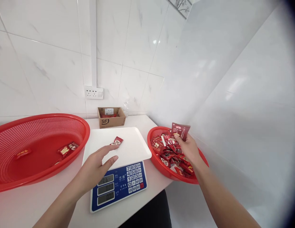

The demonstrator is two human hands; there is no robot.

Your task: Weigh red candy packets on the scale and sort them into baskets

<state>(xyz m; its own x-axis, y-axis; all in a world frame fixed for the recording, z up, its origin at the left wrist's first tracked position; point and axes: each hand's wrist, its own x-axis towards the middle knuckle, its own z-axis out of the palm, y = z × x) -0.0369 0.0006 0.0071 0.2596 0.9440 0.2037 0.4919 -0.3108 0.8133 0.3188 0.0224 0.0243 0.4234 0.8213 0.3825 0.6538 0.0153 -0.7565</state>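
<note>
On the white pan (135,144) of a blue digital scale (119,185) lies a small red packet (117,141). My left hand (97,164) is over the pan's left side, fingers apart and holding nothing, its fingertips beside that packet. My right hand (189,147) pinches a dark red packet (180,130) above the right red basket (159,169), which holds many red packets (171,152). The scale's displays are lit too faintly to read fully.
A large red basket (42,118) at the left holds several red packets (66,149). Behind the scale stands a cardboard box (111,122) with red items inside. A tiled wall with a socket (94,93) rises behind the white table (83,202).
</note>
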